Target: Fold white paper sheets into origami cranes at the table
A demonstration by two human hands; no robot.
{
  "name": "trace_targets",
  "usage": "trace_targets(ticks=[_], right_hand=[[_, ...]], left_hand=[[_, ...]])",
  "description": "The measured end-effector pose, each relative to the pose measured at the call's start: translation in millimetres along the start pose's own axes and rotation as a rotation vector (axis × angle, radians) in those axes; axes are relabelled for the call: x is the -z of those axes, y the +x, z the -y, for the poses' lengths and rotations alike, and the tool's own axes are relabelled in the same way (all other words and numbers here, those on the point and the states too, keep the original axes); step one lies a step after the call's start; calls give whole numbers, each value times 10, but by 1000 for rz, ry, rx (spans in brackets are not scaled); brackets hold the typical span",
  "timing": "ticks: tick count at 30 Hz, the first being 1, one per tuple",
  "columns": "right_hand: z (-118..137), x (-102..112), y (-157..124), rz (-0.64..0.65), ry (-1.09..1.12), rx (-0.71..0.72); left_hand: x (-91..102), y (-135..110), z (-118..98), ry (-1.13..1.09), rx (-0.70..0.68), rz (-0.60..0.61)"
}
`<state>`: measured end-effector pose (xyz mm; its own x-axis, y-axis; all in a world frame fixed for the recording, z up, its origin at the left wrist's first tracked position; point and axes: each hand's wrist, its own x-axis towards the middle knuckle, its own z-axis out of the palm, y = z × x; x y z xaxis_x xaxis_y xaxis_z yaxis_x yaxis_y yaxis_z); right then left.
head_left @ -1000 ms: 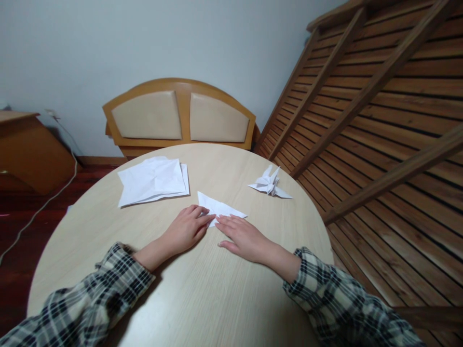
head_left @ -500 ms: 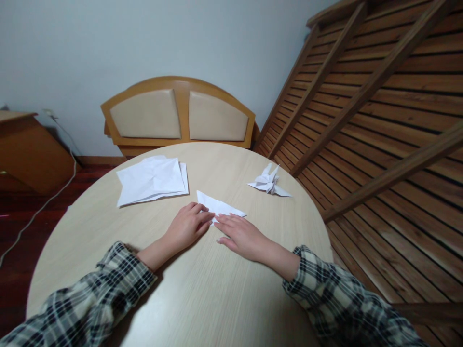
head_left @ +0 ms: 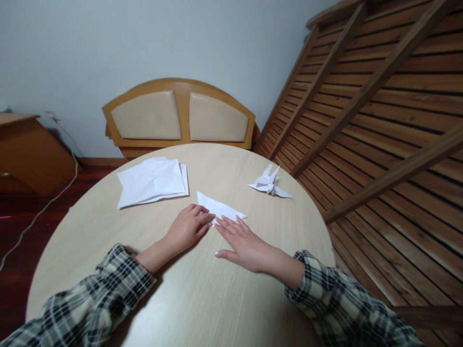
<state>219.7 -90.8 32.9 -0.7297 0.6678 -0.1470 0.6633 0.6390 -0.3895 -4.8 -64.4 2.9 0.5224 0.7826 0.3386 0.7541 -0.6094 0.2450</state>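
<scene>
A white sheet of paper (head_left: 224, 207), folded into a narrow triangle, lies on the round table between my hands. My left hand (head_left: 186, 225) holds down its left part, fingers bent and close together, thumb near the lower edge. On the lower right edge rest the fingertips of my right hand (head_left: 246, 243); this hand is flat, with its thumb stretched out to the left over the tabletop. My fingers cover part of the lower edge. To the right sits a folded paper crane (head_left: 268, 184) with pointed wings.
Several creased white sheets (head_left: 154, 180) are stacked at the back left of the pale round table (head_left: 217, 299). Behind it stands a padded headboard (head_left: 184, 113). Wooden slats (head_left: 379, 144) lean along the right. A cable (head_left: 47, 200) runs down beside the cabinet (head_left: 32, 149) at left.
My right hand has slid slightly back toward me, and its thumb has spread farther from the fingers. My left hand and the folded paper have stayed in place.
</scene>
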Motion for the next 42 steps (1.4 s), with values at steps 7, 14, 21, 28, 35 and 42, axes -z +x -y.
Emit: trace_targets(ticks=[7,14,21,28,35,42], right_hand=[[3,-17,-13,-5,33,-33],[41,11,-24,0,61,-62],[49,19,-34,0,63,-69],[1,0,-47,-25,22,-32],[-53,49,-76,8,-25,-11],[-79,125,-104,49,37,-14]], left_hand=[[11,-3,-12,-9,1,-5],[21,7,-15,-8,1,16],[30,4,-1,-5,1,44],[34,-13,46,-42,-23,45],[48,-27,87,-80,-46,75],[53,-32,111,-121,-47,79]])
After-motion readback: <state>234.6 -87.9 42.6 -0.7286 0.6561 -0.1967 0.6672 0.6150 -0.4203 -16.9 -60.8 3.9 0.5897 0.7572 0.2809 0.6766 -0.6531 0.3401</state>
